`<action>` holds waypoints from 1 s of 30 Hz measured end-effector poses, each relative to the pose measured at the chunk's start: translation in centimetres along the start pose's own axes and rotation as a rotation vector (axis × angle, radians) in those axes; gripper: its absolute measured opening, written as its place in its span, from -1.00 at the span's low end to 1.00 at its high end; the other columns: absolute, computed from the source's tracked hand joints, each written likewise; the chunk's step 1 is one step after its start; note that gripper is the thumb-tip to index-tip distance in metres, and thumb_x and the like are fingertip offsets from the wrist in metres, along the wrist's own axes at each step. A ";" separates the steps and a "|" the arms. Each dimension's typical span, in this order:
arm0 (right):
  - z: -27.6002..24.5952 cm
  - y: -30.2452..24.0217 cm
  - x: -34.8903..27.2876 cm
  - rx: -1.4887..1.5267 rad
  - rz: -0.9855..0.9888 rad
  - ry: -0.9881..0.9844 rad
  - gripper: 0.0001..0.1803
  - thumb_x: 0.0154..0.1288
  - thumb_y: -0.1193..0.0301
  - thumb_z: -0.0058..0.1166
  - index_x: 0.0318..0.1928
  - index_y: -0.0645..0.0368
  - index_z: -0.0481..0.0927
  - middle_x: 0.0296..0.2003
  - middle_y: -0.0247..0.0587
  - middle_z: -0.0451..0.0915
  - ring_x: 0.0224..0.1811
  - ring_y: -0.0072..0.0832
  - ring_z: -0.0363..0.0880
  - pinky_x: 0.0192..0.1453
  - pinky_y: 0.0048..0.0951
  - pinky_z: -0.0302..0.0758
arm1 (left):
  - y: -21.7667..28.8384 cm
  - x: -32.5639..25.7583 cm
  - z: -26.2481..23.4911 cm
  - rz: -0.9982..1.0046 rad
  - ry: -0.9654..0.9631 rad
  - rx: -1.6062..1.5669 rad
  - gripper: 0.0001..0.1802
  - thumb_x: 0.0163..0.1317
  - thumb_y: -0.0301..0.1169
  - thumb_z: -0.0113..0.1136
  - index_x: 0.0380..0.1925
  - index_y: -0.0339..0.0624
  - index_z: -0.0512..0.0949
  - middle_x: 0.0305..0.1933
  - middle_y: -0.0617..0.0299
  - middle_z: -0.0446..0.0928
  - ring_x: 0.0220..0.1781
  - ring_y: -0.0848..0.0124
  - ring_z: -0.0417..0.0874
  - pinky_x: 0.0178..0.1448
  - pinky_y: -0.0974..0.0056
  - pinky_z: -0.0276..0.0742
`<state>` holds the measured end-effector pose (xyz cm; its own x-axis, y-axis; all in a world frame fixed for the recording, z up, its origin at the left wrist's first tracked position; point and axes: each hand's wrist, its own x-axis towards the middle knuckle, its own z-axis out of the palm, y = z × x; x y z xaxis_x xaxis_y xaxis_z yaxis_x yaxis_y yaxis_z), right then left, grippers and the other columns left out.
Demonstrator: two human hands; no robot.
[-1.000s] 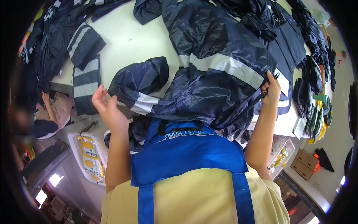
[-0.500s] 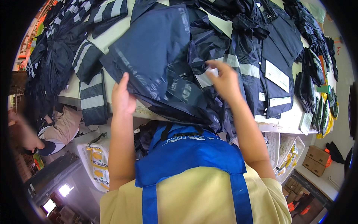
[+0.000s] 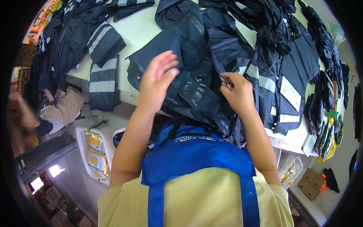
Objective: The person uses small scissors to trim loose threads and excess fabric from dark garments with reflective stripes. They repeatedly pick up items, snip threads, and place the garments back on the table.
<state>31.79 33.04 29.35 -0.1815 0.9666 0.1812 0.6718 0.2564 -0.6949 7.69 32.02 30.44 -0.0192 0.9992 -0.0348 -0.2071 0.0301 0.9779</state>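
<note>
A dark navy jacket lies spread and rumpled on the pale worktable, with shiny creased patches and a zipper along its front edge. My left hand hovers over the jacket's left part, open, its fingers stretched upward and slightly blurred, holding nothing. At the lower end of the visible zipper, my right hand is closed in a pinch on the jacket's edge. A small dark, shiny piece shows at those fingertips; I cannot tell whether it is part of the zipper. The jacket's lower part hangs over the table's front edge against my blue apron.
Folded dark garments with grey stripes lie at the left. More dark garments with white paper cards lie at the right. White baskets holding yellow packets stand below the table on both sides. Another person is at the far left.
My left hand has let go of the jacket's left edge and moved right, over the cloth. My right hand has moved slightly down and closed at the zipper edge. The jacket's left panel has folded inward.
</note>
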 end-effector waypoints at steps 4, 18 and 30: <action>-2.1 -3.3 -2.5 0.067 -0.085 -0.036 -0.62 -0.14 0.64 0.15 -0.18 0.21 0.61 -0.46 -0.14 0.52 -0.46 -0.32 0.56 -0.37 -0.41 0.49 | -1.3 2.9 2.5 -0.341 -0.015 -0.257 -0.19 0.25 -0.23 0.21 0.35 -0.34 0.04 0.28 -0.08 0.27 0.24 0.24 0.39 0.24 0.14 0.39; -4.6 -5.6 7.0 0.406 -0.263 -0.316 -0.20 -0.14 0.32 0.45 0.19 0.13 0.41 0.06 -0.15 0.49 -0.03 -0.34 0.53 0.02 -0.36 0.47 | 0.2 1.0 4.0 -0.220 -0.288 -0.281 -0.40 0.17 -0.70 0.04 0.25 -0.22 0.23 0.15 0.23 0.44 0.14 0.44 0.49 0.23 0.32 0.38; 0.1 -3.4 7.8 0.304 -0.310 -0.556 -0.78 0.09 0.45 0.22 -0.34 0.32 0.48 -0.50 -0.34 0.43 -0.46 -0.57 0.32 -0.30 -0.54 0.32 | -4.0 -5.6 -4.7 -0.043 0.362 0.497 -0.64 0.13 -0.59 0.17 -0.05 -0.23 0.37 0.01 0.07 0.46 0.01 0.39 0.48 0.08 0.32 0.44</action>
<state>28.07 39.76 33.07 -0.7266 0.6829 0.0761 0.3141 0.4287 -0.8471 4.02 26.21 25.73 -0.3700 0.9272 -0.0586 0.2645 0.1656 0.9501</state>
